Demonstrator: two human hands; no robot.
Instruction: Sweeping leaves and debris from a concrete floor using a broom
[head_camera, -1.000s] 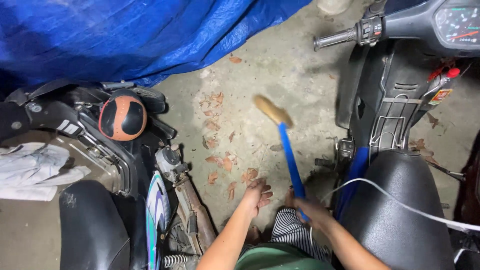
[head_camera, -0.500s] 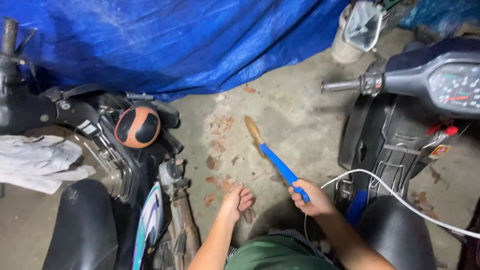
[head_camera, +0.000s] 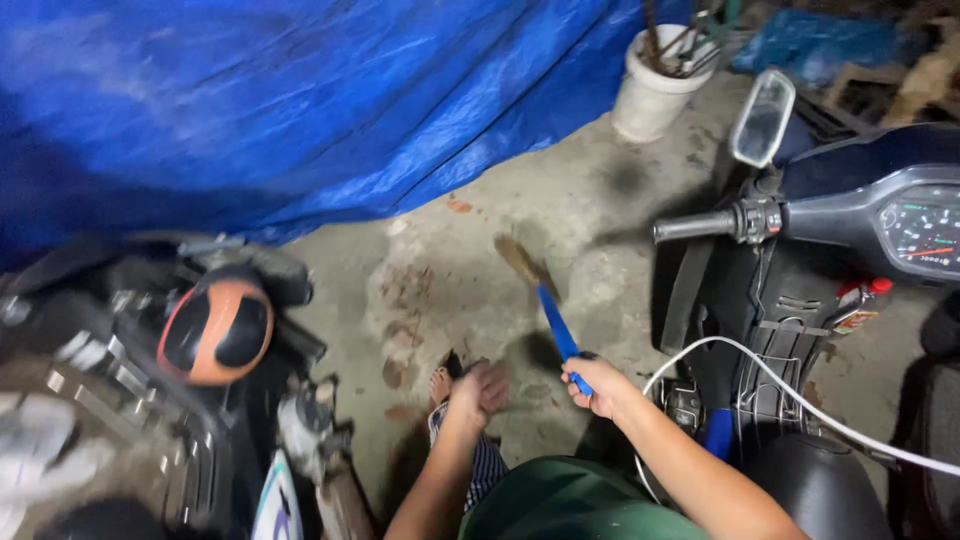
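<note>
Brush (head_camera: 545, 300) handle apparently inside right hand (head_camera: 597, 385) fingers (head_camera: 580, 375).

A big blue tarp (head_camera: 270, 110) hangs across the back and left, its lower edge meeting a rough grey concrete floor (head_camera: 590, 215) marked with reddish-brown patches and dark stains. A white bucket (head_camera: 655, 95) with rusty rods in it stands on the floor at the tarp's far end, with blue sheeting and clutter dim behind it. A dark scooter (head_camera: 850, 230) with a mirror, handlebar and dial stands on the right, a white cable (head_camera: 790, 385) looping across it, and another motorbike (head_camera: 130, 400) with an orange and black helmet (head_camera: 215, 325) stands blurred on the left; the light is dim
</note>
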